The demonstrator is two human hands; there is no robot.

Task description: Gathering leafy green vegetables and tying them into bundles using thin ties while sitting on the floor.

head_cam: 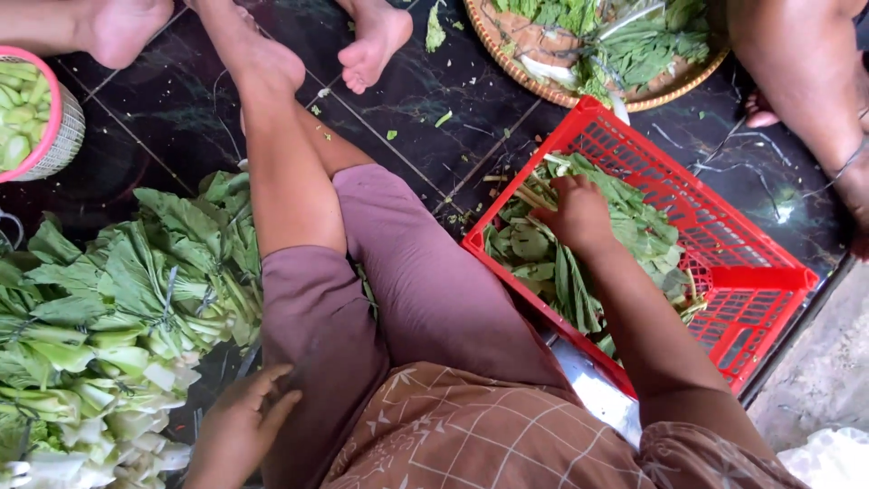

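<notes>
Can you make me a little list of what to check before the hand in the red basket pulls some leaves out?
1. Right hand is on the loose leaves: ok.
2. Fingers closed around a bunch: cannot tell, hidden in the leaves.
3. Red basket sits flat on the floor: ok.
4. Left hand is free, resting by the knee: ok.
5. Pile of tied greens is close on the left: ok.

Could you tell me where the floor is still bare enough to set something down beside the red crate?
Bare dark floor lies between the red crate, the woven tray and the person's feet, with only leaf scraps. The crate's right end is mostly bare mesh. It is crowded at the left, where bundled greens fill the floor by the left hand; the right hand rests among crate leaves.
</notes>
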